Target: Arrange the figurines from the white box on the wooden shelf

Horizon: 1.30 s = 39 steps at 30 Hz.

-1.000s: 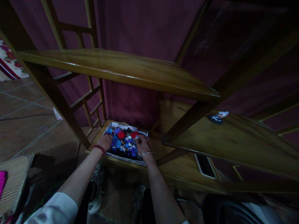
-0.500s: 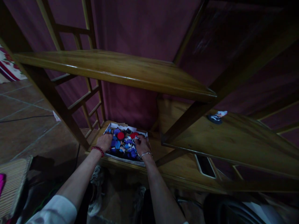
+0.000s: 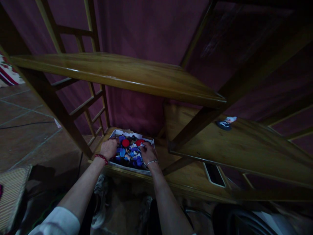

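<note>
A shallow white cardboard box (image 3: 113,133) sits on the low wooden shelf, filled with small figurines (image 3: 133,153) in blue, purple, black and white. Two round red pieces lie among them, one of them a red disc (image 3: 125,143). My left hand (image 3: 109,148), with a red bead bracelet, reaches over the box's left side. Its fingers are curled, and what they hold, if anything, is hidden. At the right side of the box, my right hand (image 3: 148,152), wearing a silver bangle, pinches a small pale figurine (image 3: 142,145) between its fingertips.
A thick wooden shelf board (image 3: 117,70) runs above the box. On the board to the right stands a small figurine on a dark base (image 3: 224,124). A white-rimmed dark phone-like object (image 3: 215,174) lies lower right. A ribbed woven seat (image 3: 13,192) is at left.
My left hand has shifted slightly, its fingers a little further over the figurines. My right hand stays in nearly the same place. The whole view has moved very slightly.
</note>
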{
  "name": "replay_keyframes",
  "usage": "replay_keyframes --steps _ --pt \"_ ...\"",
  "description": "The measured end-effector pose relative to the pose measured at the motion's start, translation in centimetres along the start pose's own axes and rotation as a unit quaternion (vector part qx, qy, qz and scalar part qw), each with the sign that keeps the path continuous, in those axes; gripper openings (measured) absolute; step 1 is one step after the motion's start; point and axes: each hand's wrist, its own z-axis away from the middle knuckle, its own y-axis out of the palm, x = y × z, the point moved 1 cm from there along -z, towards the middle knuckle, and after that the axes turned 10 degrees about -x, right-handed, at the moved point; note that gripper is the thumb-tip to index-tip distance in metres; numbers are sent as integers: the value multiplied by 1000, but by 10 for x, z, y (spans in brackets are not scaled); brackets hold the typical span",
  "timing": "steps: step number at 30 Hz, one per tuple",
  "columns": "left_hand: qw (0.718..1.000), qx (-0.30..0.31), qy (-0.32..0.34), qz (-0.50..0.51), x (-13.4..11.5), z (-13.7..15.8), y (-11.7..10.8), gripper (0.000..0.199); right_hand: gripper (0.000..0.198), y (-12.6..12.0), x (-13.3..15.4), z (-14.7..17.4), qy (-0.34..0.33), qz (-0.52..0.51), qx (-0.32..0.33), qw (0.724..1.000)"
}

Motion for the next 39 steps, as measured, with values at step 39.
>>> replay_keyframes --steps 39 --pt "839 51 -184 510 -52 -1 20 8 29 7 0 -5 50 -161 -24 985"
